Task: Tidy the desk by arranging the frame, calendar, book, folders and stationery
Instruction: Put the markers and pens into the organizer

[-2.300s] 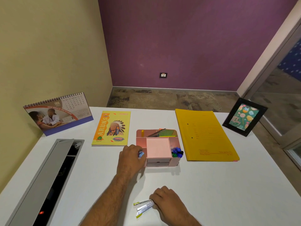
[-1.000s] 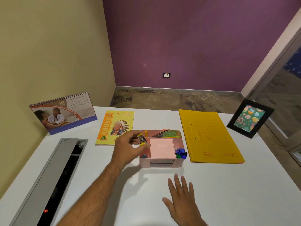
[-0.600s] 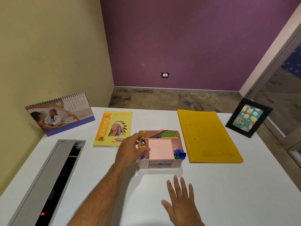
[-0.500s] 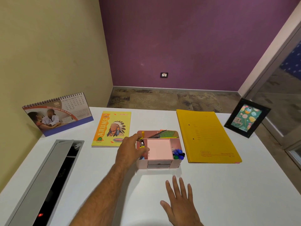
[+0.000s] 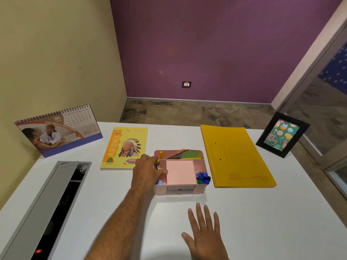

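1. Stationery goes into its box: the left hand [image 5: 147, 172] reaches over the left compartment of the pink organiser [image 5: 179, 172], fingers curled round a small yellow-and-black item [image 5: 158, 166], apparently a stapler, which sits partly inside the slot.

2. Right hand [image 5: 205, 232] lies flat on the white desk [image 5: 262, 212] just in front of the organiser, fingers straight and spread, holding nothing.

3. Judged from this view, the step in hand is seating the stapler. It should go straight down into the slot, clear of the blue object [image 5: 160, 182] at the slot's near end, and the fingers should let go only once it rests on the bottom.

4. The organiser looks light. Bringing the free hand against its front wall would stop it sliding as the item is pushed in.

5. Care is needed beside the pink notepad [image 5: 179, 171] in the middle compartment and the markers [image 5: 202, 178] on the right, so neither is knocked.

6. Calendar [image 5: 58, 131], yellow book [image 5: 124, 147], yellow folders [image 5: 235, 156] and framed card [image 5: 282, 135] stand or lie in a row across the far side of the desk, apart from one another.
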Motion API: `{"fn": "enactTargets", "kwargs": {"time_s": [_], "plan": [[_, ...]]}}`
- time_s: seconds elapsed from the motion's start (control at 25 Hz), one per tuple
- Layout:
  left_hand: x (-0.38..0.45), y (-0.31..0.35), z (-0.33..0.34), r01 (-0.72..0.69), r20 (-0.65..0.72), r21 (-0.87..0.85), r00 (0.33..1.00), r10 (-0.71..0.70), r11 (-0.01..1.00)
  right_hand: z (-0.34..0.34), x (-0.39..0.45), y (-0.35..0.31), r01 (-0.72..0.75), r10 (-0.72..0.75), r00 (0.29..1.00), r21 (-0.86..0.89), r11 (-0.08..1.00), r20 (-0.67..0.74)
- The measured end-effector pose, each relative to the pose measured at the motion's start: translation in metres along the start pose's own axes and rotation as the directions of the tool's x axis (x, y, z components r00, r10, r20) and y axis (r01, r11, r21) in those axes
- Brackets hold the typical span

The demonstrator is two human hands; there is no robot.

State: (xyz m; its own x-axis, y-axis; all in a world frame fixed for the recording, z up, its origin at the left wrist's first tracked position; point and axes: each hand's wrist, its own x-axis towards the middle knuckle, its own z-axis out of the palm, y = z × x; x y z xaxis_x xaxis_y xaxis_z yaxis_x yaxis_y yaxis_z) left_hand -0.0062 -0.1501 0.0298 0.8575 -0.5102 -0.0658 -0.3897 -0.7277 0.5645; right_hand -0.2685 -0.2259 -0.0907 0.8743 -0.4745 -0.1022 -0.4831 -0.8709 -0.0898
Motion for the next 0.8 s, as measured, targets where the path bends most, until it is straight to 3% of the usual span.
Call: {"fn": "enactTargets", "kwargs": {"time_s": [0.24,0.32,0.36,0.44,0.52,0.6,0.8], "plan": [[-0.008,-0.012,0.005,-0.034,-0.041,-0.192,0.999,0.026,0.981,-0.008,-0.001,-0.001,-0.032,0.019,0.995,0.122,0.992,0.102],[-0.016,-0.014,0.008,0.004,-0.087,-0.349,0.996,-0.037,0.937,-0.017,-0.002,-0.001,-0.094,0.097,0.995,0.347,0.933,0.008],[-0.022,-0.014,0.009,0.041,-0.100,-0.441,0.990,-0.095,0.896,-0.029,0.001,-0.001,-0.180,0.238,0.971,0.574,0.799,-0.027],[-0.036,-0.008,0.008,0.138,-0.066,-0.629,0.971,-0.230,0.765,-0.055,0.016,-0.002,-0.262,0.505,0.862,0.896,0.359,0.050],[-0.052,-0.002,0.010,0.235,0.037,-0.753,0.948,-0.317,0.615,-0.078,0.035,0.001,-0.233,0.575,0.802,0.971,0.054,0.160],[-0.062,-0.004,0.018,0.300,0.121,-0.791,0.931,-0.345,0.533,-0.093,0.053,0.002,-0.187,0.526,0.825,0.978,-0.088,0.205],[-0.070,-0.009,0.044,0.345,0.197,-0.753,0.931,-0.309,0.560,-0.111,0.073,-0.007,-0.168,0.396,0.879,0.950,-0.262,0.265]]}}
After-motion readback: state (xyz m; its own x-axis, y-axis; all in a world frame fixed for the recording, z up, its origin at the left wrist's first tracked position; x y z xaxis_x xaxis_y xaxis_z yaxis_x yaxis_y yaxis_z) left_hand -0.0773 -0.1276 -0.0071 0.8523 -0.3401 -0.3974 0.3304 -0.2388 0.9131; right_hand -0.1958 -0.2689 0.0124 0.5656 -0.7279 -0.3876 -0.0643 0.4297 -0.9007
